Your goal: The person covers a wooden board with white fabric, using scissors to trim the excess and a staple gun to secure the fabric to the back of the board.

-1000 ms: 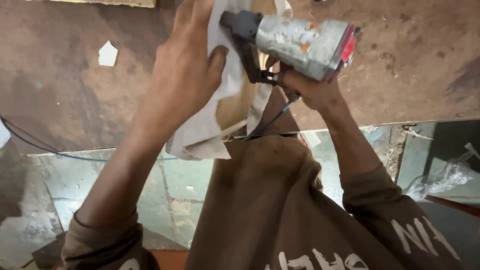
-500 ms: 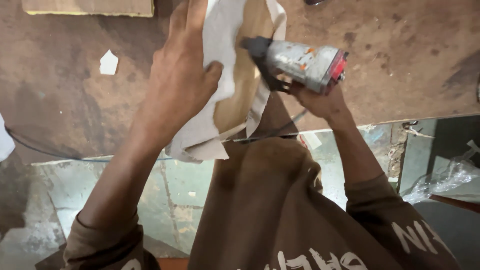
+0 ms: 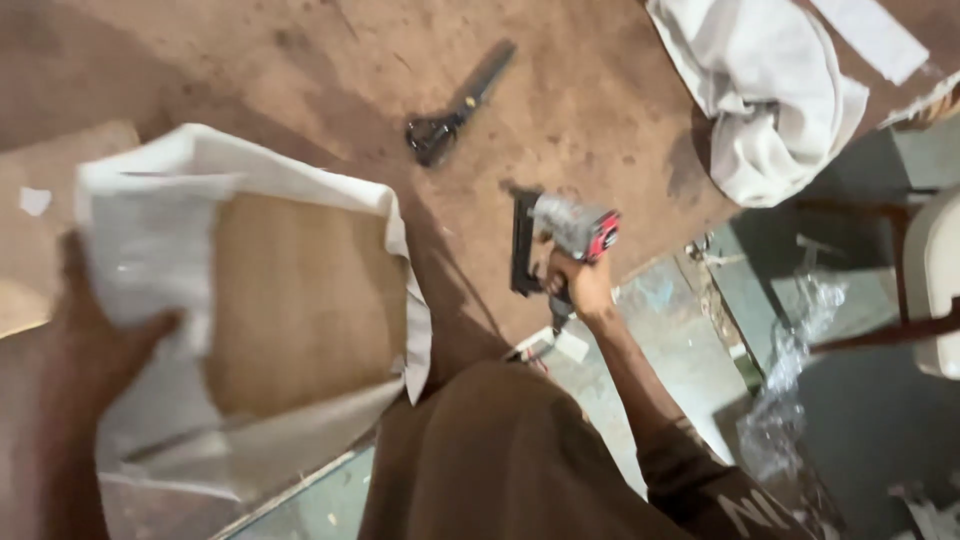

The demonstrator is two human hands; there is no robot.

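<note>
My left hand (image 3: 95, 350) grips the left edge of a flat wooden board wrapped in white fabric (image 3: 250, 300), holding it up close to the camera. The bare wood shows in the middle, with fabric folded over its edges. My right hand (image 3: 580, 285) holds a grey and red nail gun (image 3: 570, 235) by its handle, lowered onto the brown work surface (image 3: 300, 80) to the right of the board. My brown-clad knee sits between the two arms.
Black scissors (image 3: 455, 105) lie on the brown surface beyond the nail gun. A heap of white cloth (image 3: 770, 90) lies at the upper right. Clear plastic wrap (image 3: 790, 390) and a pale chair (image 3: 935, 290) stand on the right, over a greenish floor.
The nail gun has moved away from the board and down to the work surface on the right. The fabric-wrapped board has swung left and nearer the camera, still in my left hand.
</note>
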